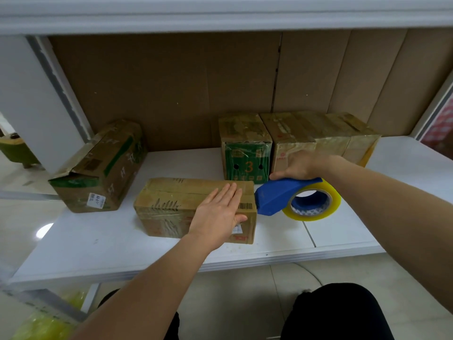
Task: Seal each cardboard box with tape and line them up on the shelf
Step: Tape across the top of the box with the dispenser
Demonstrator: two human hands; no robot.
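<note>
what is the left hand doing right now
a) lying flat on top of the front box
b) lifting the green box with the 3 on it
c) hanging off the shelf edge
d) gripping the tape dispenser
a: the left hand lies with straight fingers flat on the front box, while the right hand grips the blue tape dispenser at that box's right end.

- White shelf (343, 231), cardboard-backed.
- Front box (171, 204) lies near its edge.
- Left box (103, 168) sits angled.
- Green-fronted box (245, 148) and wide box (318, 136) touch at the back.

Brown cardboard panels (171, 89) line the back wall. Pale glossy floor tiles (245, 303) reflect light. A green seat (17, 150) stands far left.
</note>
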